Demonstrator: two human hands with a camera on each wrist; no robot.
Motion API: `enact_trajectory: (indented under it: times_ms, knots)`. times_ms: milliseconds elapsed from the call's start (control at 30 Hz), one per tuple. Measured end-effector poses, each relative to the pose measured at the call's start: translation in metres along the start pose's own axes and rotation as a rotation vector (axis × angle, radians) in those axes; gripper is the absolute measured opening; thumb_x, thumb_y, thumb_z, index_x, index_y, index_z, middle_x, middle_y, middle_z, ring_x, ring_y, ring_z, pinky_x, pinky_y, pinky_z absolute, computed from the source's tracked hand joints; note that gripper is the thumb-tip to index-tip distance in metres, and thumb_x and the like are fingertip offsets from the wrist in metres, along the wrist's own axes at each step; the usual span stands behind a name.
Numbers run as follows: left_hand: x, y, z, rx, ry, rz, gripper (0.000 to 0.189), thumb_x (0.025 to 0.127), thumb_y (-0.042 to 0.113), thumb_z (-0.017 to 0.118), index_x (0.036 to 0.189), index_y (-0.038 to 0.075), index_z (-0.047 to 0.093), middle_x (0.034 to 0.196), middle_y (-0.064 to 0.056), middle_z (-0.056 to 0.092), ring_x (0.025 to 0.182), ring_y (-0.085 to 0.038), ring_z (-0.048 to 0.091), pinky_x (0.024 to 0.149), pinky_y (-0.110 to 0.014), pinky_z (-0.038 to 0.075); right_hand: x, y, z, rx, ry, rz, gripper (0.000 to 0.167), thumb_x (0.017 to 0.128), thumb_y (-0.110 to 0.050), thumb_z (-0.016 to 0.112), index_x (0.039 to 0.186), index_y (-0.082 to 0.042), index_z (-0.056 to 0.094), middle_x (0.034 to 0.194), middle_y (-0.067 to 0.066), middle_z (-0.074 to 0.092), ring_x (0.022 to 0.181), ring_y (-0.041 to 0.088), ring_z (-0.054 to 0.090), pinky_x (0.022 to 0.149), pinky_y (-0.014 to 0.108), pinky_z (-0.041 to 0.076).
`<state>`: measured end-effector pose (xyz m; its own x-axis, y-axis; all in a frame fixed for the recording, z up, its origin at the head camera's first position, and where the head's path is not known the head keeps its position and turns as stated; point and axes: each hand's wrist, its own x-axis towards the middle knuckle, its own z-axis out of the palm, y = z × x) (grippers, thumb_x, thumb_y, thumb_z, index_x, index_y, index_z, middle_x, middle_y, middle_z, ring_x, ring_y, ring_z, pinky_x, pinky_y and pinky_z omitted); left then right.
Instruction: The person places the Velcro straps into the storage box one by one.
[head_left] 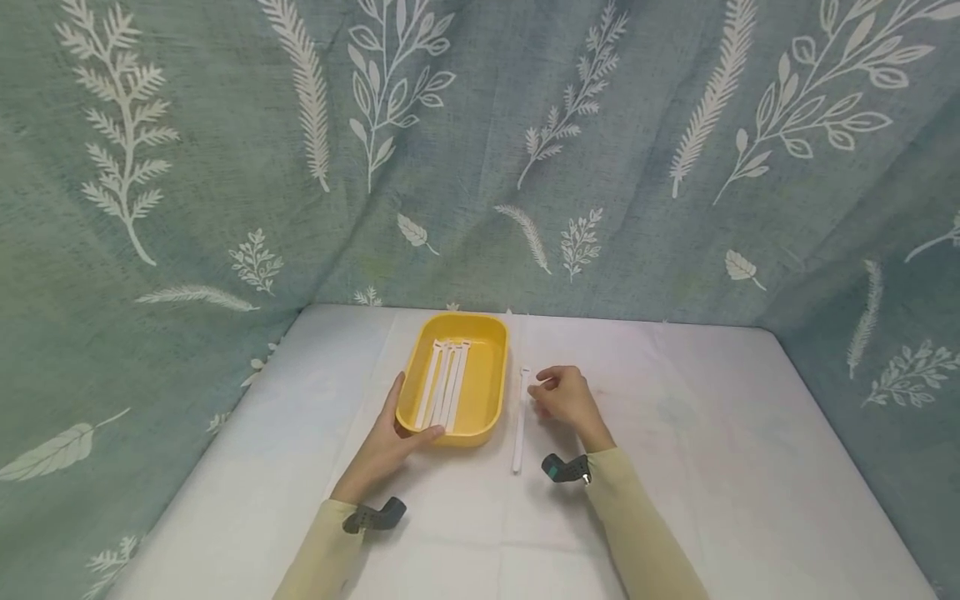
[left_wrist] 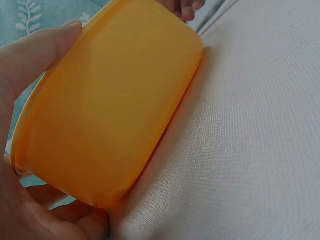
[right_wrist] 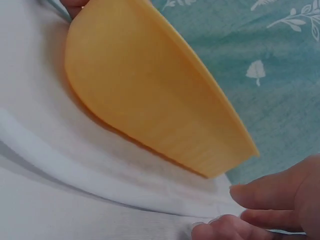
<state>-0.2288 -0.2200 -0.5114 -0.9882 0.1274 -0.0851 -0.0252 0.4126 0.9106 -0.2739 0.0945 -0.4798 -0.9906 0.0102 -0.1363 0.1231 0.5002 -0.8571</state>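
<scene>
A shallow yellow tray (head_left: pixel 491 375) stands on the white-covered table, several slim white sticks (head_left: pixel 442 387) with small wider heads lying lengthwise in it. My left hand (head_left: pixel 387 446) holds the tray's near left corner, thumb on the rim; the left wrist view has the fingers against the tray's outer wall (left_wrist: pixel 120 100). Another white stick (head_left: pixel 520 425) lies on the table just right of the tray, head pointing away from me. Close beside that head is my right hand (head_left: pixel 566 398), fingers loosely bent and holding nothing. In the right wrist view its fingertips (right_wrist: pixel 242 195) hover by the tray's far end.
White cloth (head_left: pixel 750 467) covers the table on both sides of the tray. A green curtain (head_left: pixel 480 150) with pale leaf prints hangs behind the table and along its sides. Dark wrist cameras are strapped over both sleeves.
</scene>
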Motion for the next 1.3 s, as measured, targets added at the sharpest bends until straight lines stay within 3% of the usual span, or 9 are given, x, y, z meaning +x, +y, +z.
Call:
enact_trajectory:
  times_ms: [300,567,1033,1300]
  knots:
    - [-0.001,0.001,0.001,0.001,0.000,0.006,0.122,0.087,0.043,0.083,0.167,0.030,-0.009,0.177,-0.005,0.001,0.161,-0.033,0.019,0.130,-0.051,0.025,0.000,0.005,0.007,-0.029,-0.015,0.009,0.036,0.092,-0.013,0.075,0.122,0.004,0.067,0.100,0.016,0.075,0.063,0.015,0.070,0.058,0.025,0.059]
    - [-0.002,0.000,0.001,0.011,-0.006,-0.002,0.122,0.087,0.043,0.082,0.167,0.031,-0.010,0.177,-0.004,0.001,0.162,-0.033,0.018,0.131,-0.051,0.022,-0.002,0.003,0.017,-0.076,-0.006,-0.001,0.036,0.089,-0.011,0.077,0.121,0.004,0.068,0.091,0.012,0.076,0.062,0.014,0.068,0.058,0.023,0.057]
    - [-0.001,0.000,0.001,-0.011,-0.004,0.009,0.123,0.087,0.043,0.083,0.167,0.031,-0.008,0.177,-0.004,0.003,0.161,-0.032,0.023,0.130,-0.049,0.027,-0.001,-0.001,0.031,-0.183,0.029,-0.036,0.051,0.083,-0.012,0.083,0.128,0.006,0.065,0.083,0.009,0.070,0.063,0.015,0.063,0.055,0.023,0.052]
    - [0.000,0.001,0.000,-0.015,-0.012,0.018,0.122,0.087,0.043,0.083,0.167,0.031,-0.008,0.177,-0.005,0.003,0.161,-0.033,0.022,0.130,-0.050,0.026,-0.001,-0.005,0.033,-0.240,0.049,-0.028,0.060,0.082,-0.006,0.077,0.137,0.005,0.058,0.079,0.007,0.067,0.065,0.018,0.062,0.055,0.024,0.050]
